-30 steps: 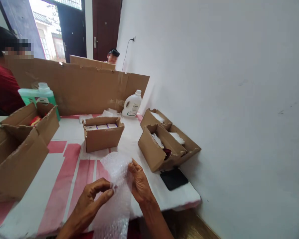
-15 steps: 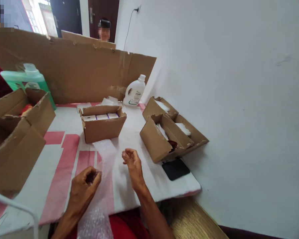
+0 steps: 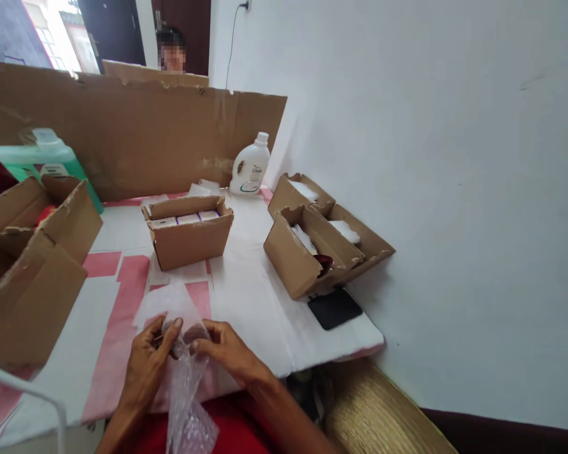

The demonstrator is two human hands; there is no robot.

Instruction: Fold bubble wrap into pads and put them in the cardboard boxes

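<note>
While both hands, left hand [image 3: 146, 362] and right hand [image 3: 222, 353], pinch bubble wrap [image 3: 170, 309] around something small, perhaps half-covered, the open carton [image 3: 189, 243] waits at twelve o'clock.

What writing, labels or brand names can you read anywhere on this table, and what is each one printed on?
No text here can be read.
White bottle: a label with dark print, too small and blurred to read.
Green bottle: a pale label, blurred, unreadable.
Small boxes inside the middle carton: purple edging only, no legible words.
Bubble wrap held in the left hand and right hand: no print.
</note>
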